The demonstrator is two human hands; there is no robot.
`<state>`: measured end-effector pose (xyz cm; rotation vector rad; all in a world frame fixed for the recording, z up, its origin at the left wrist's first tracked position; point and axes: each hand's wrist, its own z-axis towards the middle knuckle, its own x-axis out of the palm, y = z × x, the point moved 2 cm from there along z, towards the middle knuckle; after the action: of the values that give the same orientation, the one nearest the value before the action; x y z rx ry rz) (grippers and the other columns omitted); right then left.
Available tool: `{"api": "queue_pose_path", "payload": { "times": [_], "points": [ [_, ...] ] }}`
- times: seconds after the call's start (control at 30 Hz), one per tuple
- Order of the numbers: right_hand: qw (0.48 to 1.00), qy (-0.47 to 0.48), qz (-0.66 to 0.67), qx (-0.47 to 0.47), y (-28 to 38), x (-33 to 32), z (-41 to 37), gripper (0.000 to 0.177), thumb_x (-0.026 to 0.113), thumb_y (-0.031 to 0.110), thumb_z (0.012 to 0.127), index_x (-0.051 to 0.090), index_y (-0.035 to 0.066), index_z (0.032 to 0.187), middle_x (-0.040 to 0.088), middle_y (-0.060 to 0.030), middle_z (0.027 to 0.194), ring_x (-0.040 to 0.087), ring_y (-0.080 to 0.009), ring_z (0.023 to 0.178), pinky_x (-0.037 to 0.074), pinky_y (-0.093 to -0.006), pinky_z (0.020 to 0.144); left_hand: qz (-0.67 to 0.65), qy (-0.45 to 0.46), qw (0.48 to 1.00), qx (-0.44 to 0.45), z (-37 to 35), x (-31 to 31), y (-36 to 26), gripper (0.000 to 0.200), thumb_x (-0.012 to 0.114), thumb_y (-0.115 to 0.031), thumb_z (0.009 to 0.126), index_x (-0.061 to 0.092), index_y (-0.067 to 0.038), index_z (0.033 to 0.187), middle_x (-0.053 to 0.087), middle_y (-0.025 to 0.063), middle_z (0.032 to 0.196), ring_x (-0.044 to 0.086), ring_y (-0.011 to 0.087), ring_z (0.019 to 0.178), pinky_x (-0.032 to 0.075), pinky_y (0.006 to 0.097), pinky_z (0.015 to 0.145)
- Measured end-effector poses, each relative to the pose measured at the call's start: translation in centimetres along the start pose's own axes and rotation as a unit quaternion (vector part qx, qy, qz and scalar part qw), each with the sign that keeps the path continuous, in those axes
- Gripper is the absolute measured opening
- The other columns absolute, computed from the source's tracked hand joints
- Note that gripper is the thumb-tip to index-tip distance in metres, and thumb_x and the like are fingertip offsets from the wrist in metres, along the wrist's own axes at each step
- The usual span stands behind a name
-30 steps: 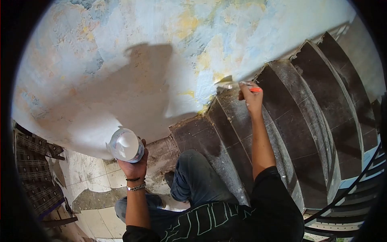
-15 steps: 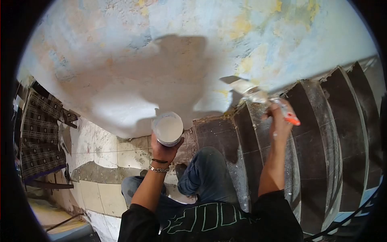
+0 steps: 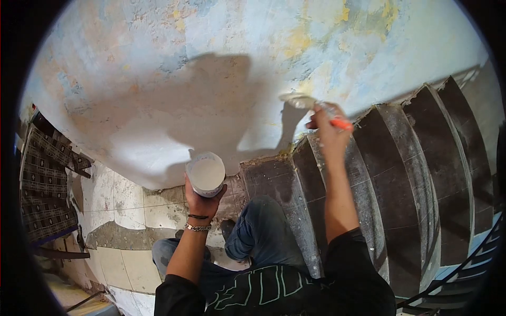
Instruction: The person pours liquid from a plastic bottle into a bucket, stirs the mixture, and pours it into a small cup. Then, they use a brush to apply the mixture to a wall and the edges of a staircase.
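Patchy wall point(image 3: 137, 58) meets dark stairs point(image 3: 390, 163) along its lower edge, where brushing seems underway: the right hand point(image 3: 331, 129) pinches a brush point(image 3: 301, 100), contact blurred, while the left hand point(image 3: 201, 204) cups a white-filled tub point(image 3: 205, 175), best kept level.

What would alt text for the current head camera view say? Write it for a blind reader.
A person's right hand holds a paint-covered brush at a patchy blue-and-yellow wall, while the left hand holds a tub of white paint. Dark steps rise at right.
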<state>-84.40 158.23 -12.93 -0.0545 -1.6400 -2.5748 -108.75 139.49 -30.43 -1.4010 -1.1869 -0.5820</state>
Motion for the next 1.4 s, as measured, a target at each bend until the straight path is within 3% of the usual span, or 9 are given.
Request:
{"api": "queue_pose_path", "payload": {
  "times": [0.13, 0.27, 0.37, 0.57, 0.73, 0.87, 1.1, 1.23, 1.4],
  "points": [
    [0.998, 0.022, -0.051, 0.004, 3.0, -1.2, -0.9, 0.013, 0.065, 0.009, 0.088, 0.068, -0.003, 0.093, 0.062, -0.0031, 0.069, 0.058, -0.0088, 0.056, 0.047, -0.0228, 0.050, 0.001, -0.015, 1.000, 0.005, -0.5, 0.8, -0.2, 0.062, 0.040, -0.065, 0.091, 0.050, -0.018, 0.131, 0.060, 0.0059, 0.120, 0.061, 0.0276, 0.107, 0.053, 0.0488, 0.084],
    [0.986, 0.057, -0.066, 0.141, -6.8, 0.1, -4.6, 0.011, 0.066, 0.005, 0.087, 0.066, -0.002, 0.095, 0.061, -0.0022, 0.065, 0.058, -0.0089, 0.054, 0.045, -0.0226, 0.047, 0.004, -0.014, 1.000, 0.010, -0.1, 0.4, -0.1, 0.063, 0.040, -0.066, 0.091, 0.049, -0.018, 0.132, 0.060, 0.0058, 0.121, 0.060, 0.0276, 0.107, 0.052, 0.0490, 0.084],
    [0.993, 0.068, -0.081, 0.050, -9.3, 2.2, -3.4, 0.011, 0.065, 0.008, 0.089, 0.067, -0.003, 0.093, 0.062, -0.0010, 0.069, 0.057, -0.0077, 0.057, 0.046, -0.0235, 0.050, 0.017, -0.009, 1.000, 0.016, -0.1, 0.3, -0.2, 0.064, 0.040, -0.067, 0.091, 0.049, -0.019, 0.132, 0.059, 0.0058, 0.121, 0.060, 0.0276, 0.107, 0.052, 0.0488, 0.084],
    [0.999, 0.036, -0.008, -0.016, 0.9, 2.3, -0.9, 0.016, 0.067, 0.010, 0.089, 0.067, -0.004, 0.095, 0.063, -0.0028, 0.067, 0.057, -0.0073, 0.055, 0.045, -0.0221, 0.051, -0.010, -0.003, 1.000, 0.017, -0.4, 0.7, -0.6, 0.060, 0.041, -0.061, 0.092, 0.049, -0.017, 0.132, 0.059, 0.0074, 0.122, 0.059, 0.0307, 0.108, 0.054, 0.0474, 0.082],
    [0.984, -0.040, -0.052, -0.166, -6.0, -0.5, -6.8, 0.012, 0.066, 0.007, 0.089, 0.066, -0.005, 0.090, 0.061, -0.0029, 0.065, 0.056, -0.0068, 0.054, 0.044, -0.0231, 0.048, -0.002, -0.014, 1.000, 0.010, -0.5, 0.2, -0.5, 0.061, 0.039, -0.063, 0.093, 0.048, -0.018, 0.132, 0.059, 0.0064, 0.121, 0.060, 0.0280, 0.109, 0.055, 0.0486, 0.080],
    [0.998, -0.029, -0.006, 0.054, -10.8, -1.9, -10.0, 0.012, 0.066, 0.008, 0.088, 0.065, -0.004, 0.089, 0.060, -0.0025, 0.064, 0.053, -0.0053, 0.050, 0.042, -0.0228, 0.044, -0.001, -0.014, 1.000, 0.020, -1.3, -0.2, -0.4, 0.054, 0.042, -0.054, 0.093, 0.048, -0.017, 0.133, 0.059, 0.0081, 0.123, 0.059, 0.0345, 0.110, 0.055, 0.0496, 0.082],
    [0.999, -0.047, 0.004, 0.020, -8.1, -0.2, -5.5, 0.014, 0.067, 0.009, 0.088, 0.064, -0.004, 0.087, 0.060, -0.0034, 0.063, 0.056, -0.0073, 0.052, 0.044, -0.0241, 0.048, 0.006, -0.008, 1.000, 0.020, -1.2, -0.4, -0.6, 0.057, 0.041, -0.059, 0.093, 0.047, -0.019, 0.133, 0.057, 0.0054, 0.125, 0.060, 0.0280, 0.110, 0.056, 0.0501, 0.081],
    [0.974, -0.034, -0.193, -0.109, -15.8, -2.8, -7.7, 0.014, 0.069, 0.010, 0.084, 0.065, -0.004, 0.083, 0.065, -0.0094, 0.069, 0.061, -0.0130, 0.060, 0.048, -0.0295, 0.056, 0.011, 0.001, 1.000, 0.027, -1.2, -0.4, -0.5, 0.057, 0.041, -0.058, 0.093, 0.047, -0.019, 0.133, 0.057, 0.0056, 0.125, 0.060, 0.0280, 0.110, 0.056, 0.0501, 0.081],
    [0.988, -0.040, -0.147, 0.010, -18.2, -3.3, -10.0, 0.016, 0.070, 0.014, 0.085, 0.068, -0.002, 0.087, 0.063, -0.0084, 0.065, 0.058, -0.0093, 0.062, 0.046, -0.0282, 0.054, -0.024, -0.044, 0.998, 0.025, -1.9, -0.4, -0.6, 0.052, 0.044, -0.049, 0.092, 0.050, -0.015, 0.131, 0.060, 0.0093, 0.121, 0.060, 0.0370, 0.108, 0.055, 0.0484, 0.077]
  ]
}}
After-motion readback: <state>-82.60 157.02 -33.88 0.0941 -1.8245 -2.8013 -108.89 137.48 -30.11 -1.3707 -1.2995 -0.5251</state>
